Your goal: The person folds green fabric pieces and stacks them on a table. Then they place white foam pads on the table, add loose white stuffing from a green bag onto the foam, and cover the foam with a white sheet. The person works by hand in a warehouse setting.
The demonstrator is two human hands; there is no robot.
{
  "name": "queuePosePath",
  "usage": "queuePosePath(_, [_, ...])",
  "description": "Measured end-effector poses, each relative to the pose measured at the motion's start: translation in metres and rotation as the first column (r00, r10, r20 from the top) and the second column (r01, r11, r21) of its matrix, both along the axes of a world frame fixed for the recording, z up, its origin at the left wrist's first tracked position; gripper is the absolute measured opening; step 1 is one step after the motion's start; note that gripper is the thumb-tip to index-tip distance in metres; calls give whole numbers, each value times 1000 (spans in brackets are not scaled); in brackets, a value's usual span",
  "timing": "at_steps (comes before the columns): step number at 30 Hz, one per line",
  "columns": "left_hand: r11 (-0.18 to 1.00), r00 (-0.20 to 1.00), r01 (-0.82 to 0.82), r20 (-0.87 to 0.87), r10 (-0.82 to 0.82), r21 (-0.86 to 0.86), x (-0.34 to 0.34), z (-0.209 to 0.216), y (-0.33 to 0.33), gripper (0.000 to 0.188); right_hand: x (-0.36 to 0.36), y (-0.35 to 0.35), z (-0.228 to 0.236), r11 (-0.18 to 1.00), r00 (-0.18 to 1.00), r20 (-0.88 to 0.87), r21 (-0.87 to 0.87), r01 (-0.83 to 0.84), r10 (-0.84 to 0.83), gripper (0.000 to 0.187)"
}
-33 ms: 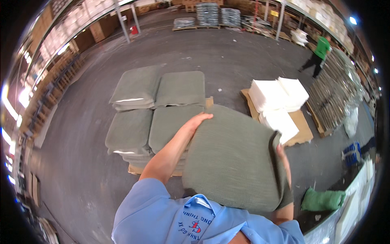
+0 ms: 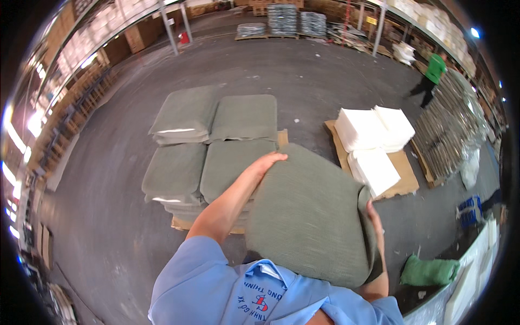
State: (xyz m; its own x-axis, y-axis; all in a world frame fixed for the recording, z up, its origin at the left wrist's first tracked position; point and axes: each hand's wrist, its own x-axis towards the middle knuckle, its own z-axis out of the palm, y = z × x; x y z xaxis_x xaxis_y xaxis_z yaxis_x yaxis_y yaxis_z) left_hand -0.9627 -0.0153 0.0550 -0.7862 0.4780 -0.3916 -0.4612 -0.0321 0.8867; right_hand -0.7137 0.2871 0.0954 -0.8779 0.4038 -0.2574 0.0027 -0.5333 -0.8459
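A grey-green seat cushion (image 2: 309,214) is held up in front of my body, its lower edge against my blue shirt. My left hand (image 2: 274,158) grips its far left corner, fingers partly hidden at the edge. On the right side my right hand (image 2: 374,214) clasps the edge, where the cover fabric folds up; its fingers are partly hidden behind the fold. To the left, similar cushions stand in stacks, with a far left stack (image 2: 183,111), a far right stack (image 2: 244,116), a near left stack (image 2: 174,170) and a near right stack (image 2: 230,165) partly behind my forearm.
Cardboard (image 2: 283,139) shows beneath the stacks. White foam blocks (image 2: 360,130) sit on a cardboard sheet (image 2: 403,176) at right. Beyond them stands a plastic-wrapped pallet load (image 2: 452,127), with a person in green (image 2: 433,73) walking beside it. A green bundle (image 2: 429,271) lies near right.
The view has shifted slightly, so the stacks and foam blocks sit a little further right. My hands keep their hold on the cushion. The person in green has taken a step.
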Motion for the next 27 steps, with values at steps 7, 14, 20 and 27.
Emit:
queuePosePath(7, [998, 947, 3, 322, 16, -58, 100, -11, 10, 61, 88, 13, -90, 963, 825, 503, -202, -179, 259, 65])
queuePosePath(14, [837, 933, -200, 360, 4, 509, 99, -72, -79, 46, 28, -10, -169, 917, 742, 539, -254, -308, 398, 71])
queuePosePath(20, [874, 849, -373, 494, 187, 310, -43, -63, -100, 48, -83, 2, -183, 973, 868, 462, 39, -226, 183, 76])
queuePosePath(27, [691, 944, -331, 222, 246, 642, -283, 85, -132, 84, -350, -168, -77, 921, 993, 4, -373, 111, -118, 65])
